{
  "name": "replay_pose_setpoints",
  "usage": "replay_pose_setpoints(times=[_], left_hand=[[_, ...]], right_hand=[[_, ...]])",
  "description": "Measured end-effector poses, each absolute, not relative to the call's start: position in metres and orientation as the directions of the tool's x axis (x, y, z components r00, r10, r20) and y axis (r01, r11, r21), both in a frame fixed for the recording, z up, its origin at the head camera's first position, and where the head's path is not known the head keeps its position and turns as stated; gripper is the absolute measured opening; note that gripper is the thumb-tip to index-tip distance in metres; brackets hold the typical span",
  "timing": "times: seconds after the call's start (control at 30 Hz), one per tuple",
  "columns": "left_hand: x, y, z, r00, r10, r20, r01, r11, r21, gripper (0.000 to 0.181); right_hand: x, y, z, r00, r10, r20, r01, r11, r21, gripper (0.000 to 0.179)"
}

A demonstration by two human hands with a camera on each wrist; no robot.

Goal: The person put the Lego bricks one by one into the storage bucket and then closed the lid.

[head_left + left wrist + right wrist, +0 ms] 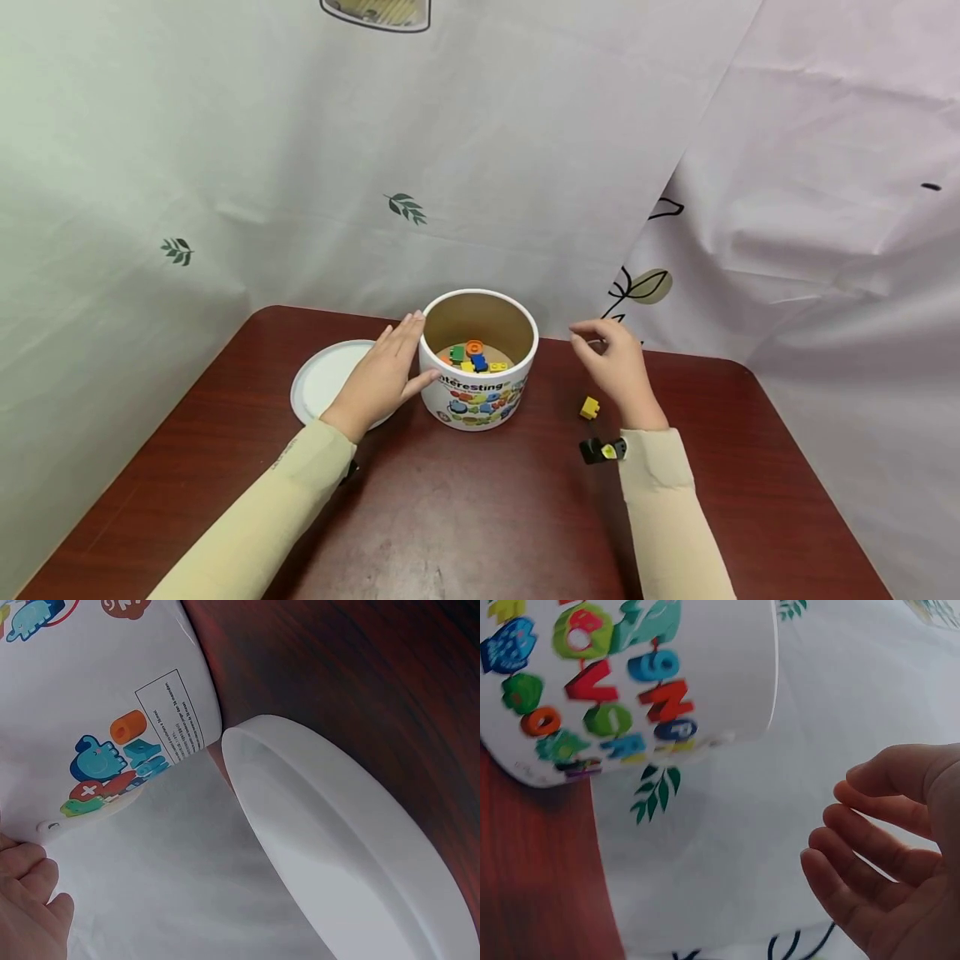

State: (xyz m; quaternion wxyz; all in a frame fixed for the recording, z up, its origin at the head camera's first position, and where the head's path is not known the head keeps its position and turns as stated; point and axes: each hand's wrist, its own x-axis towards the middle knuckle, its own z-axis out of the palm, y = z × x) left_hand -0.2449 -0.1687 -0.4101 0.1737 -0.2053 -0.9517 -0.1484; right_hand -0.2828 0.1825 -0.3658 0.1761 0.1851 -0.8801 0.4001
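Note:
A white round bucket [474, 407] with printed letters and animals stands upright on the table, its top uncovered. Several toy blocks lie on its bottom, among them a green block [457, 355], a blue block [479, 362] and an orange round piece [475, 347]. My left hand [385, 372] rests against the bucket's left side with fingers extended. To the bucket's right, my right hand [617, 364] hovers above the table with loosely bent fingers [866, 847] and nothing between them. A yellow block [590, 407] lies on the table beside and below that hand.
A white round lid [318, 385] lies left of the bucket, partly behind my left hand; its raised rim [360, 799] shows in the left wrist view. The dark red table [480, 517] ends at a pale printed cloth [510, 167] behind.

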Motion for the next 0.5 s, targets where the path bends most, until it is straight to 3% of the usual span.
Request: replay_pose_setpoints(times=[0.5], left_hand=[[-0.244, -0.169, -0.41, -0.846, 0.343, 0.407, 0.45, 0.87, 0.203, 0.089]], right_hand=[[-0.271, 0.213, -0.409, -0.959, -0.129, 0.251, -0.267, 0.699, -0.663, 0.029]])
